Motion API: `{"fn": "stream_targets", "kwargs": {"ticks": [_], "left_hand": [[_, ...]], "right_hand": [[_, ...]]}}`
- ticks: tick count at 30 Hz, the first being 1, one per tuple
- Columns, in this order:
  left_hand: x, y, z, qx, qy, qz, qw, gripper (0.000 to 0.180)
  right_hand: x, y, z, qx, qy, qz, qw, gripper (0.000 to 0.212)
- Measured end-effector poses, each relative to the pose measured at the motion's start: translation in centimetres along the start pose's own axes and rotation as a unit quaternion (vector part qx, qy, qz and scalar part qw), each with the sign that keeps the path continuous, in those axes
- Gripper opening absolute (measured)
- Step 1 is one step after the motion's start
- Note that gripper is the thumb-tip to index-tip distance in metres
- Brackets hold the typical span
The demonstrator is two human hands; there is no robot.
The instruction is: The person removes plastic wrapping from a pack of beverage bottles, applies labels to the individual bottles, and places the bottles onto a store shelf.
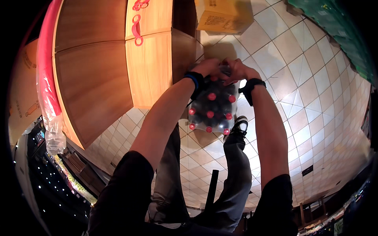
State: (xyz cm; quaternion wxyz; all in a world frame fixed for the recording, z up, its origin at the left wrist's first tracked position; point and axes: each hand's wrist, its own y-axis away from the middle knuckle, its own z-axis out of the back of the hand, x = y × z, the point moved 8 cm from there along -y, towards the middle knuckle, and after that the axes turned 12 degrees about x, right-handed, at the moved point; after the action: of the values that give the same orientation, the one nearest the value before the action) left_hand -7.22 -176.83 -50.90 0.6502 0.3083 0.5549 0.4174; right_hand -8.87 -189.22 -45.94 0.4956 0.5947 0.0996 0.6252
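Note:
A pack of dark bottles (218,105) with red caps, wrapped in clear plastic film, stands upright on the tiled floor between my feet and the wooden cabinet. Both of my hands are at its far end, close together. My left hand (210,67) has its fingers bent in on the plastic film there. Beside it, my right hand (239,70) is closed on the film, with its fingertips turned toward the left hand. The exact fingertip contact is dark and partly hidden. Several red caps show between my wrists and my shoes.
To the left stands a wooden cabinet (149,70) with red ring-shaped pieces (136,30) on top. A red roll in clear plastic (46,70) runs along its outer side. A yellow carton (225,17) sits beyond the bottles. Green wrapped goods (334,31) line the far right.

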Motion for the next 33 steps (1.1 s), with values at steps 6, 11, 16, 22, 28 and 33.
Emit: {"fn": "stream_targets", "kwargs": {"ticks": [6,11,16,22,28,33], "left_hand": [[-1.9,1.8,0.0,-0.015,0.034,-0.037,0.999,0.058],[-1.1,2.6,-0.5,0.007,0.108,-0.168,0.98,0.064],[-2.5,3.5,-1.3,-0.105,-0.112,-0.147,0.977,0.068],[-3.7,4.5,-3.1,-0.125,-0.164,-0.128,0.97,0.072],[-3.2,3.7,-4.7,-0.316,-0.331,-0.026,0.889,0.055],[-7.0,8.2,-3.5,-0.375,-0.381,0.023,0.844,0.051]], "right_hand": [[-0.6,-1.8,-1.7,0.103,0.02,0.027,0.994,0.093],[0.2,-0.1,-1.8,0.051,-0.024,0.068,0.996,0.091],[-2.6,1.2,-4.3,-0.123,0.094,-0.022,0.988,0.085],[-0.7,1.9,-5.7,-0.203,0.116,-0.03,0.972,0.064],[1.1,1.0,-5.4,-0.227,0.293,-0.116,0.922,0.038],[2.2,2.8,-4.9,-0.298,0.387,-0.141,0.861,0.031]]}}
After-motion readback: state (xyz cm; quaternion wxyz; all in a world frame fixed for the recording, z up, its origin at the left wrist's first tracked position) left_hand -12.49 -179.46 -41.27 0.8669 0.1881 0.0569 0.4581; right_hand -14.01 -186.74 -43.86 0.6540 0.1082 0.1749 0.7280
